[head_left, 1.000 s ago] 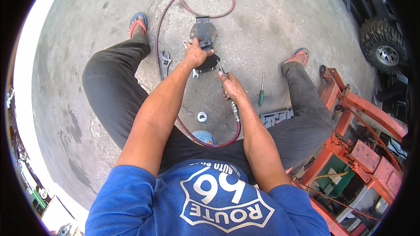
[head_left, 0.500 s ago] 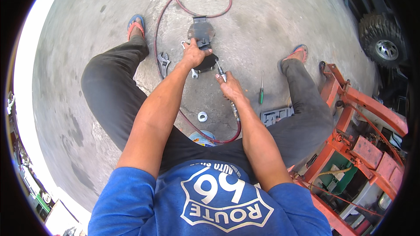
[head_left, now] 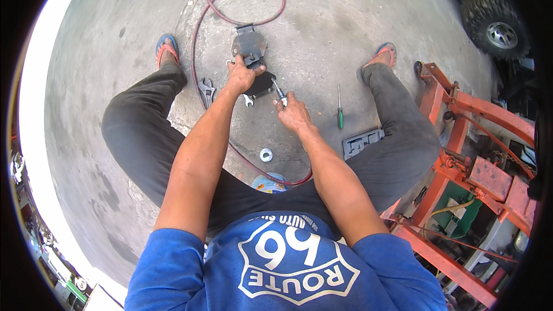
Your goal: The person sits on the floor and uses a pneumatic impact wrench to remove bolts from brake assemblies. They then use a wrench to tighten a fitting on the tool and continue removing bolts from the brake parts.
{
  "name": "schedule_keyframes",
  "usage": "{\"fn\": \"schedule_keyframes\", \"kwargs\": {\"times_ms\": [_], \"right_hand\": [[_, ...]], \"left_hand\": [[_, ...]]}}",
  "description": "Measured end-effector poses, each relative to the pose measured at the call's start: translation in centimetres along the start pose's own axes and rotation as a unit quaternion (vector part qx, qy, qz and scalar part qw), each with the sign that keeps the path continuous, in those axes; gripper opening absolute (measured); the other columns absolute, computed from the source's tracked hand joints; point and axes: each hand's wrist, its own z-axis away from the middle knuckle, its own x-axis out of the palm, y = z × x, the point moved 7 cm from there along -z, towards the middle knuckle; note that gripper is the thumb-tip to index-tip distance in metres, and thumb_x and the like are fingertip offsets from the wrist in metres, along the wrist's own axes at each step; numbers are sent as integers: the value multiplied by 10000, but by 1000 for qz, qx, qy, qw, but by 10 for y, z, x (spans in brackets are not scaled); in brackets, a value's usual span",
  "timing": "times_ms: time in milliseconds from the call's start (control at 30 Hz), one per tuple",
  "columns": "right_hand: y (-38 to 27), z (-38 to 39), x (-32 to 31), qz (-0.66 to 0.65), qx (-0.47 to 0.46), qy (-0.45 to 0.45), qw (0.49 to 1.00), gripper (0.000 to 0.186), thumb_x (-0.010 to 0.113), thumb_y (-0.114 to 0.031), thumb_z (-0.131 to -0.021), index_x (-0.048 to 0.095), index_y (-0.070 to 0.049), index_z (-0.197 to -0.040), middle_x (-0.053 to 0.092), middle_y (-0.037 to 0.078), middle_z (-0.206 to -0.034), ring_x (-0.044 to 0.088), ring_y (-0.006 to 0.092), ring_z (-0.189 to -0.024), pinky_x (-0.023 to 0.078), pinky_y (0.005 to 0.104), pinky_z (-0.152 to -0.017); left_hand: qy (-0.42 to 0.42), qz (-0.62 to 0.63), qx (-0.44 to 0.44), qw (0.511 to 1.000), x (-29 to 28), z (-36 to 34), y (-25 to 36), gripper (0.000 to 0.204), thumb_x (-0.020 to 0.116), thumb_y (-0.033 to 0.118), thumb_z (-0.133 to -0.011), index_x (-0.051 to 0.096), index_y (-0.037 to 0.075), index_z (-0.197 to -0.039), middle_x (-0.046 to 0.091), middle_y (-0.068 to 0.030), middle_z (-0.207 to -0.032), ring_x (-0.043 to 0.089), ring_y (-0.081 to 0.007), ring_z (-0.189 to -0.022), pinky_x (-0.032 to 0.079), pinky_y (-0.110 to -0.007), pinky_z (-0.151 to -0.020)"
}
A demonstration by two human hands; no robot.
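Note:
On the concrete, my left hand (head_left: 243, 76) presses on a black metal bracket (head_left: 249, 41), its thumb and fingers spread over the middle. The bracket's dark lower plate (head_left: 264, 84) sticks out toward me. A slim silver air tool (head_left: 280, 93) is gripped in my right hand (head_left: 295, 114), its thin tip at the right edge of that plate; whether it touches cannot be made out. Beside the left hand lie an adjustable wrench (head_left: 207, 92) and a small open-end wrench (head_left: 248, 101). A dark red air hose (head_left: 230, 145) curves round from the left and passes beneath my right forearm.
To the right lie a green-handled screwdriver (head_left: 340, 116) and a grey plastic tool case (head_left: 362, 141). A pale ring (head_left: 266, 155) and a blue tub (head_left: 268, 182) are between my legs. A red steel frame (head_left: 452, 144) and a knobby tyre (head_left: 469, 20) stand at the right.
The whole view has shifted, so the bracket, hands and tools appear further left. Both hands keep their holds, and the tool's tip stays by the plate's right edge.

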Motion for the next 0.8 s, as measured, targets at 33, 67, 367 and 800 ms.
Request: {"fn": "schedule_keyframes", "kwargs": {"times_ms": [33, 67, 367, 800], "right_hand": [[1, 1, 0, 6, 5, 1, 1000, 474, 578, -414, -1026, 488, 7, -1224, 700, 328, -1073, 667, 525, -1076, 507, 565, -956], [1, 1, 1, 3, 6, 0, 1000, 481, 580, -414, -1024, 481, 4, -1240, 698, 329, -1089, 661, 524, -1092, 507, 565, -963], [-1, 3, 2, -7, 17, -27, 999, 492, 576, -408, -1023, 467, 7, -1265, 690, 339, -1126, 655, 522, -1116, 509, 566, -973], [-18, 8, -8, -1, 49, -31, 998, 527, 576, -407, -1024, 494, 27, -1311, 691, 320, -1165, 651, 503, -1153, 513, 542, -1003]], "left_hand": [[-1, 4, 3, 1000, 0, 0, 1, 953, 859, 451, -817, 366, 42, -1523, 346, -352, -1464, 491, -497, -1327, 417, -463, -1161], [-1, 9, 6, 1000, 0, 0, 1, 953, 859, 451, -818, 367, 41, -1524, 344, -354, -1467, 486, -500, -1330, 413, -462, -1164], [-7, 7, 2, 1000, -2, 4, 4, 959, 854, 460, -821, 364, 25, -1522, 343, -364, -1477, 475, -506, -1339, 412, -461, -1163], [-12, -5, -5, 1000, -1, 3, 3, 973, 848, 472, -823, 348, 23, -1528, 334, -361, -1478, 476, -503, -1336, 411, -466, -1165]]}}
